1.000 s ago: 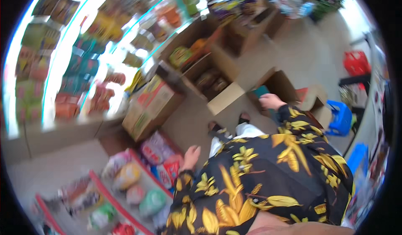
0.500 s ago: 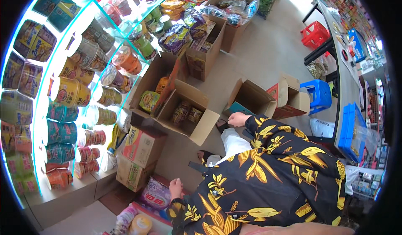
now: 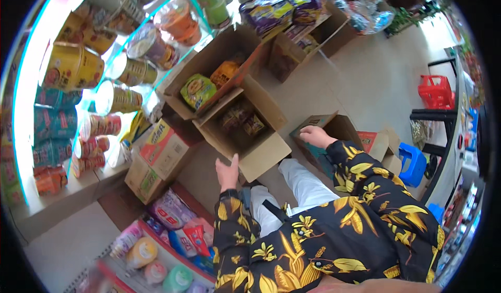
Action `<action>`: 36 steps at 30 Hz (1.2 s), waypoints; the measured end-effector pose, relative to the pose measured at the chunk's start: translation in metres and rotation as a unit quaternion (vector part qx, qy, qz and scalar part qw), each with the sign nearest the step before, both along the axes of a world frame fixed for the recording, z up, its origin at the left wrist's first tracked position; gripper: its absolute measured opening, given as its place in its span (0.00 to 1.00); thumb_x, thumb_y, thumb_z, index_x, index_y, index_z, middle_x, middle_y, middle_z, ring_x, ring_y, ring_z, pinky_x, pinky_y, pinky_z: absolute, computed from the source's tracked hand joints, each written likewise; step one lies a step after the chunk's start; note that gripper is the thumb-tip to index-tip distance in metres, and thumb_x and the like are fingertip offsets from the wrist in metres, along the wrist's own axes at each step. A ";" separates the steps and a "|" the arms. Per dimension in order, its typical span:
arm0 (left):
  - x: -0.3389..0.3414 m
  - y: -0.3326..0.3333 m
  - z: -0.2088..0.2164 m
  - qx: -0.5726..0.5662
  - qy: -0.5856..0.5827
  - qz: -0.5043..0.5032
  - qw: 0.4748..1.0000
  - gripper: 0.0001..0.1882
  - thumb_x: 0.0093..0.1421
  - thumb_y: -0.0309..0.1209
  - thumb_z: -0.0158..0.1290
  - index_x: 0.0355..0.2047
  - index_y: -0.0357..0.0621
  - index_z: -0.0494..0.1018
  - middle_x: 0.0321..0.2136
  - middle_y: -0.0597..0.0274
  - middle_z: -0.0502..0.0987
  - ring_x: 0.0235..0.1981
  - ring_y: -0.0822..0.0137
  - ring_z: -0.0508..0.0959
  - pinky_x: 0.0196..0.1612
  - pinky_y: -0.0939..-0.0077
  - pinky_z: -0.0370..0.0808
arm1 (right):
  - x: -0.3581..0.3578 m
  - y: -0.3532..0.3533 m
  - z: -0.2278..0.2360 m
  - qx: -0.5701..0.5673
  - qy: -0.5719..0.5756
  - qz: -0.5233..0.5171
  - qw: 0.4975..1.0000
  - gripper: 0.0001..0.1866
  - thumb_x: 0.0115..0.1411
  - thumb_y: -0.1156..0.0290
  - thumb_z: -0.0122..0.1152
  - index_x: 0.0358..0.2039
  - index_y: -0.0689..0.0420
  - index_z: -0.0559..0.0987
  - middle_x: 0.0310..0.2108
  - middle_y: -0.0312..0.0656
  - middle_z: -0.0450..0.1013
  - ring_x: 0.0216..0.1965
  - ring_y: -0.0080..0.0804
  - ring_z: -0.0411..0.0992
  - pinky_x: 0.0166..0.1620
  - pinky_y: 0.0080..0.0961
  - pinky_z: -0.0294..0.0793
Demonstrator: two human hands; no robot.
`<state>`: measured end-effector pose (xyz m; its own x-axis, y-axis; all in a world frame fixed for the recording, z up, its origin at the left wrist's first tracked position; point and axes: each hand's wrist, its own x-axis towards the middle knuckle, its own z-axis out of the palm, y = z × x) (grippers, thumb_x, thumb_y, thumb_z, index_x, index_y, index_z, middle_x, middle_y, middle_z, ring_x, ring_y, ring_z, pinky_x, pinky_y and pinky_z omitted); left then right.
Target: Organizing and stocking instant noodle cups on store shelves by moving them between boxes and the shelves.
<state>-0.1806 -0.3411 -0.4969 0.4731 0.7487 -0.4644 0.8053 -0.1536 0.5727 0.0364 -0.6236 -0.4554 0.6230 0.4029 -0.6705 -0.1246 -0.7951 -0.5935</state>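
My left hand [image 3: 227, 173] is open, thumb and fingers apart, close to the near flap of a cardboard box [image 3: 276, 154]. Inside that box lie several dark snack packets [image 3: 241, 121]. My right hand [image 3: 316, 136] hangs over the near-left part of another cardboard box [image 3: 342, 126] with a teal panel. Its fingers are loosely bent and nothing shows in them; whether they touch the box is unclear. Behind the packet box stands a larger carton [image 3: 180, 81] holding a green noodle packet [image 3: 198, 91] and an orange packet [image 3: 225, 74].
Lit shelves with cup noodles [image 3: 73, 66] line the left. Stacked cartons [image 3: 162, 147] stand below them. Detergent bags [image 3: 169, 209] and bottles [image 3: 141, 251] sit at lower left. A blue stool [image 3: 412, 163] and red stool [image 3: 436, 91] stand by the table at right.
The view has turned and come closer to the boxes. My left hand has risen from low beside the detergent to the box flap and spread its fingers. My right hand has shifted over the teal-panelled box.
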 end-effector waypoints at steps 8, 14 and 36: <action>0.019 0.009 -0.015 -0.022 0.031 0.042 0.998 0.33 0.50 0.49 0.55 0.42 0.30 0.66 0.39 0.36 0.72 0.44 0.42 0.72 0.47 0.57 0.68 | -0.017 0.011 0.014 0.034 -0.003 0.010 0.999 0.19 0.55 0.64 0.53 0.42 0.65 0.75 0.32 0.45 0.76 0.31 0.29 0.74 0.36 0.26 0.73; 0.005 0.016 -0.017 -0.071 0.005 0.007 0.997 0.22 0.57 0.43 0.43 0.31 0.31 0.70 0.33 0.34 0.74 0.40 0.38 0.72 0.43 0.53 0.69 | -0.016 -0.005 -0.016 0.033 -0.190 0.022 0.981 0.20 0.54 0.65 0.54 0.44 0.65 0.73 0.36 0.52 0.74 0.40 0.42 0.73 0.44 0.31 0.71; -0.082 -0.054 0.241 -0.099 -0.310 0.013 0.945 0.14 0.59 0.36 0.47 0.31 0.34 0.71 0.24 0.42 0.74 0.28 0.47 0.76 0.30 0.64 0.71 | -0.013 0.125 0.123 0.028 0.033 0.378 0.925 0.26 0.58 0.58 0.53 0.51 0.63 0.70 0.38 0.44 0.74 0.38 0.30 0.71 0.41 0.24 0.71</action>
<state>-0.2628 -0.3952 -0.2561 0.6826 0.6918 -0.2354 0.3070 0.0208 0.9515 0.0230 -0.4983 -0.3327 0.1070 0.7417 -0.6622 0.4164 -0.6382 -0.6475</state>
